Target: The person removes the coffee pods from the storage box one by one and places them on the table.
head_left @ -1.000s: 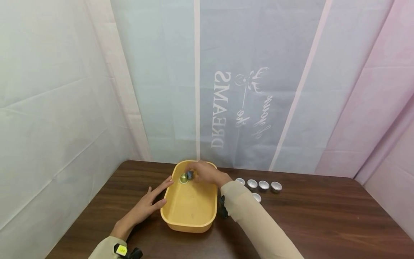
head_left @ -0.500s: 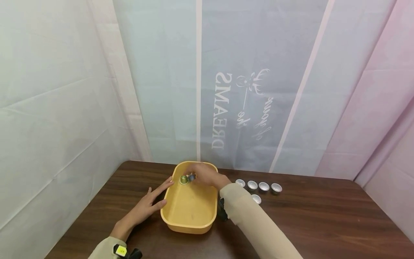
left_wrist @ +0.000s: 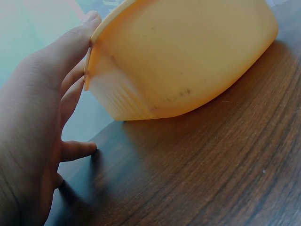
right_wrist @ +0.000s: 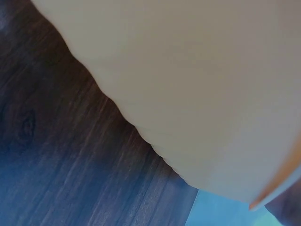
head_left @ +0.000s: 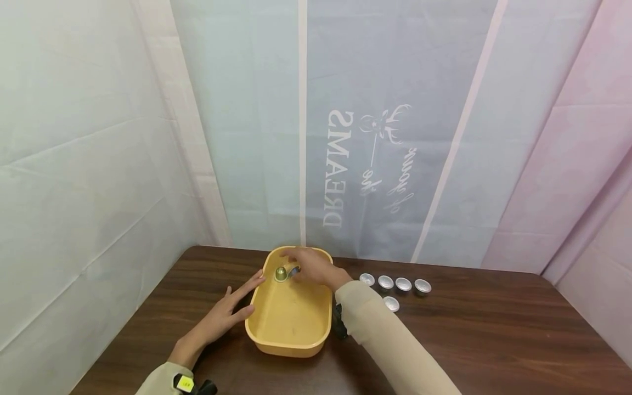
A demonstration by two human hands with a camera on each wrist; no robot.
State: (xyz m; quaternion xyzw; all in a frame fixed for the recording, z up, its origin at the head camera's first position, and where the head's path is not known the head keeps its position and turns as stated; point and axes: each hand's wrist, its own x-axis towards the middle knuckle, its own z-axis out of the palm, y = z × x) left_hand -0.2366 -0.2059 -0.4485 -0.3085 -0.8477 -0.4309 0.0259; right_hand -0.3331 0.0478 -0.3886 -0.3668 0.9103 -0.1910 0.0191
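A yellow plastic tub [head_left: 288,346] stands on the table. My left hand [head_left: 219,318] lies along its left side, fingers mostly straight and touching the rim; the left wrist view shows that hand [left_wrist: 42,94] against the tub's outer wall [left_wrist: 188,56]. Inside the far end, a green-gold coffee capsule [head_left: 281,274] rests on its wide rim. Right beside it is a blue coffee capsule [head_left: 293,272], partly covered by my right hand [head_left: 313,267]. That hand reaches over the tub's right side, its forefinger stretched out apart from the blue capsule. A sleeve fills most of the right wrist view.
Several coffee capsules [head_left: 403,284] stand lid-up in a row right of the tub, and one more capsule [head_left: 391,304] sits in front of them. Printed cloth [head_left: 375,181] hangs behind the table's far edge. The wooden table [head_left: 494,323] extends to the right.
The blue capsule, held in the right fingers earlier, has come down beside the green-gold one, and the forefinger has spread away from it. My left hand has stayed at the rim.
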